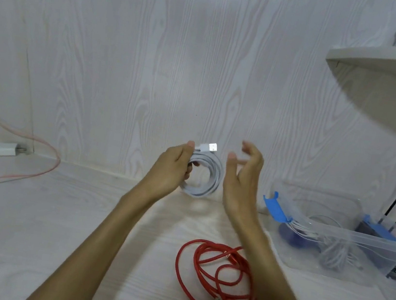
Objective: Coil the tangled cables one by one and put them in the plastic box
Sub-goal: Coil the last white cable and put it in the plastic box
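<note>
Spanning pale woodgrain desk [26,240] and wall [129,51] (corner shelf [395,60] right).

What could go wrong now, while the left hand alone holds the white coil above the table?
1. The white cable coil is held only by the left hand; the right hand is open beside it, so the loops and the free USB plug may spring loose.
2. The plastic box already holds white cables under its tilted lid; the coil may catch there.
</note>
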